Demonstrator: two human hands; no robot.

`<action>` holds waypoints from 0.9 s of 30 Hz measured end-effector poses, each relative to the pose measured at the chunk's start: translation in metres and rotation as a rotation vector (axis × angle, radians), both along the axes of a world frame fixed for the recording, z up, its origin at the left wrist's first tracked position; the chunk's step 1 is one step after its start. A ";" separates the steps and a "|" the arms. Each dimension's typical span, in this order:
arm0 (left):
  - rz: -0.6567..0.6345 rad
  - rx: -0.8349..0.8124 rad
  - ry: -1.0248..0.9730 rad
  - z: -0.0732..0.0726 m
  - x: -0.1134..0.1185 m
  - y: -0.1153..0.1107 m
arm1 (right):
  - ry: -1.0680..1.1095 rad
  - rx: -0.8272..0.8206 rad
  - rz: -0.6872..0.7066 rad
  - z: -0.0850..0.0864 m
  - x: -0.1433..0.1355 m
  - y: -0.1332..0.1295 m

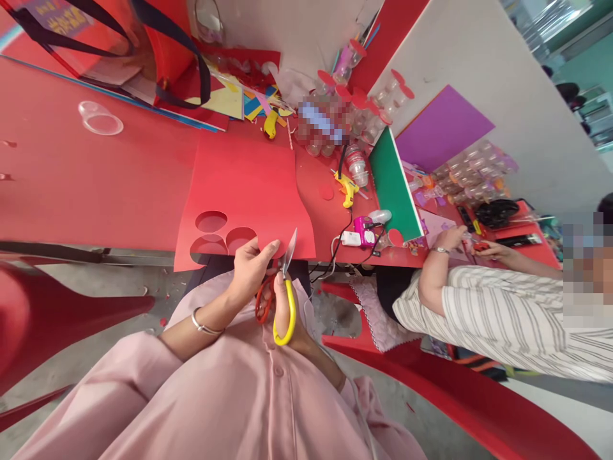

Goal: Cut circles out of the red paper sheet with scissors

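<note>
My left hand [249, 271] is closed on the near edge of a large red sheet [246, 176], with the thumb on top. Several round holes are cut through the sheet's near left part. In my right hand [286, 313] is a pair of scissors [286, 329] with one yellow and one red handle loop. The blades point up and away from me, lying just right of my left thumb, at the sheet's near edge. They look slightly apart. My right fingers are partly hidden behind the handles.
A yellow glue gun [348, 190], a pink plug adapter [366, 231] and cables lie right of the sheet. Clear plastic cups [357, 163] stand behind. A green board [395, 185] separates a co-worker's hands [450, 239]. A yellow tape cutter [271, 124] and clear lid [103, 122] lie farther back.
</note>
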State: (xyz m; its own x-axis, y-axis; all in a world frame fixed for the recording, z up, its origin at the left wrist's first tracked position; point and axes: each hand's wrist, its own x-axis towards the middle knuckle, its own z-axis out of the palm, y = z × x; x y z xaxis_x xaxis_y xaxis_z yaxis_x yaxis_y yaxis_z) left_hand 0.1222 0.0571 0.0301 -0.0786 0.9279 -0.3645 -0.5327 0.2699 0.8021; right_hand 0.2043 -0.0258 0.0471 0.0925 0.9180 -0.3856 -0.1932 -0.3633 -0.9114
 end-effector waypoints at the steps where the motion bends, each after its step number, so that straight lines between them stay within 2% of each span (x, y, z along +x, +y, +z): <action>1: 0.002 -0.001 0.007 0.001 0.000 0.000 | -0.002 -0.002 0.000 0.000 0.000 0.000; 10: 0.015 -0.010 0.043 0.003 0.001 0.001 | -0.001 -0.002 -0.006 0.000 0.000 0.001; 17: -0.003 -0.033 0.025 0.011 0.001 0.002 | 0.016 -0.043 -0.008 -0.002 0.000 0.000; 27: -0.016 -0.021 -0.011 -0.002 0.001 0.000 | -0.017 -0.042 0.022 0.007 0.002 0.000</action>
